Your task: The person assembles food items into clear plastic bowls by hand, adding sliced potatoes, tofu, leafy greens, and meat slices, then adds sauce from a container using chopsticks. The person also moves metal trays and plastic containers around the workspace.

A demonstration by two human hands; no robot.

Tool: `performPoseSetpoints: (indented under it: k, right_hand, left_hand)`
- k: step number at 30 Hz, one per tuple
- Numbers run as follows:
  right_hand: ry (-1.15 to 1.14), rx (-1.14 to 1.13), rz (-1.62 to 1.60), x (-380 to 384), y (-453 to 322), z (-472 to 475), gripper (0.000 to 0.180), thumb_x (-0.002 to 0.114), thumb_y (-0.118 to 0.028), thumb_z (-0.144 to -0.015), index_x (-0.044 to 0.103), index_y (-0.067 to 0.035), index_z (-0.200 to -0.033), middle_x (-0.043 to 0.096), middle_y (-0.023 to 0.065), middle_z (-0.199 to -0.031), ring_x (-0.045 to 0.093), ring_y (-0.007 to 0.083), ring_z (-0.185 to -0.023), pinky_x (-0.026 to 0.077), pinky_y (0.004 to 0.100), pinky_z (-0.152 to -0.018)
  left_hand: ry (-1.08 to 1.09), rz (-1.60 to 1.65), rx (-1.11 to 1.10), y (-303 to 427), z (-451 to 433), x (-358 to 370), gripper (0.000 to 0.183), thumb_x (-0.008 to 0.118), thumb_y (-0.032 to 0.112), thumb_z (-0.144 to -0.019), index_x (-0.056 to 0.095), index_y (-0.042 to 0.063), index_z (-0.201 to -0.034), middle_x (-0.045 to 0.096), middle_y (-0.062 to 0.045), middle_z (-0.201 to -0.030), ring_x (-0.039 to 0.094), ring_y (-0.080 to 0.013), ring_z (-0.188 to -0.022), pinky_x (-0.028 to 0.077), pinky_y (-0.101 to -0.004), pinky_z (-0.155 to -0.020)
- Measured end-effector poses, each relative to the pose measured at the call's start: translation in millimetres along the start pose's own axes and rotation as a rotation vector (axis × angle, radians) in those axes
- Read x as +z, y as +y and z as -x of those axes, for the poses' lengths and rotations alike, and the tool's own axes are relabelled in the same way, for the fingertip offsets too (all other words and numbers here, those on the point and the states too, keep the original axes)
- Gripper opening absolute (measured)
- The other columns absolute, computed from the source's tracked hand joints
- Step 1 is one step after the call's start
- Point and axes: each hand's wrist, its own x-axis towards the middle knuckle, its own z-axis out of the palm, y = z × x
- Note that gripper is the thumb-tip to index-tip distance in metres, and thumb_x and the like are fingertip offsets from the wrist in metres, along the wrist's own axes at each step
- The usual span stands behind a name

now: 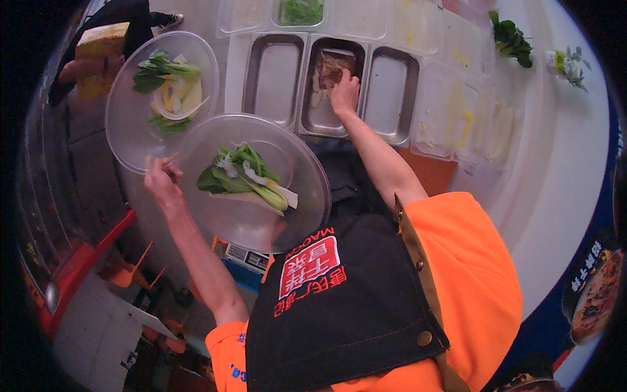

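My right hand (345, 93) reaches into the middle steel pan (328, 117), its fingers at a brown, layered food piece (335, 66); whether they grip it is unclear. Pale strips lie beside that piece. My left hand (165, 181) is at the near rim of a clear plastic bowl (115, 108), slightly blurred, its hold unclear. That bowl holds leafy greens (156, 71) and pale and yellow slices (179, 95). A second clear bowl (313, 196), close to my apron, overlaps its edge and contains bok choy (245, 181), white pieces and flat pale slices.
Steel pans (277, 83) (389, 93) flank the middle one. Clear plastic containers (433, 122) stand behind and to the right, one with chopped greens (301, 12). Loose leafy greens (512, 39) lie at the far right. A person (112, 54) with a yellow box is at the upper left.
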Motion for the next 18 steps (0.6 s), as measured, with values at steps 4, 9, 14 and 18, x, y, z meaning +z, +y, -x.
performPoseSetpoints:
  k: [4,9,14,18]
  right_hand:
    - [0.094,-0.172,-0.007,26.8,17.7,-15.7,0.024,0.056,-0.014,-0.081,0.057,-0.001,-0.101,0.056,0.0201,-0.097,0.054,0.0365,-0.091,0.046,0.0455,-0.079]
    - [0.017,-0.319,0.189,-0.7,4.8,-2.8,0.03,0.061,-0.016,-0.081,0.053,-0.002,-0.106,0.054,0.0181,-0.101,0.052,0.0357,-0.097,0.046,0.0398,-0.079]
    - [0.029,-0.295,0.39,5.9,12.5,-6.6,0.022,0.051,-0.009,-0.085,0.05,-0.003,-0.106,0.052,0.0163,-0.103,0.051,0.0346,-0.099,0.047,0.0424,-0.08]
    - [-0.002,-0.304,0.393,-1.1,9.7,-3.9,0.021,0.05,-0.009,-0.084,0.05,-0.003,-0.104,0.052,0.0166,-0.104,0.052,0.0345,-0.1,0.047,0.0432,-0.08]
  left_hand:
    - [-0.076,-0.043,0.069,-16.0,-4.6,-17.7,0.008,0.055,0.007,-0.076,0.054,0.004,-0.084,0.047,-0.002,-0.055,0.048,-0.0128,-0.043,0.041,-0.0267,-0.037]
    - [0.05,0.101,0.001,8.6,14.5,0.0,0.045,0.051,0.003,-0.076,0.044,-0.006,-0.119,0.05,-0.004,-0.056,0.046,-0.0128,-0.038,0.039,-0.0278,-0.033]
    - [0.013,0.136,-0.075,13.6,17.1,-1.2,0.056,0.051,0.005,-0.075,0.036,-0.01,-0.127,0.049,-0.005,-0.051,0.045,-0.0141,-0.034,0.035,-0.0292,-0.03]
    - [0.069,0.139,-0.051,11.5,24.0,-3.8,0.057,0.051,0.006,-0.075,0.036,-0.009,-0.128,0.049,-0.005,-0.051,0.046,-0.0145,-0.033,0.034,-0.029,-0.03]
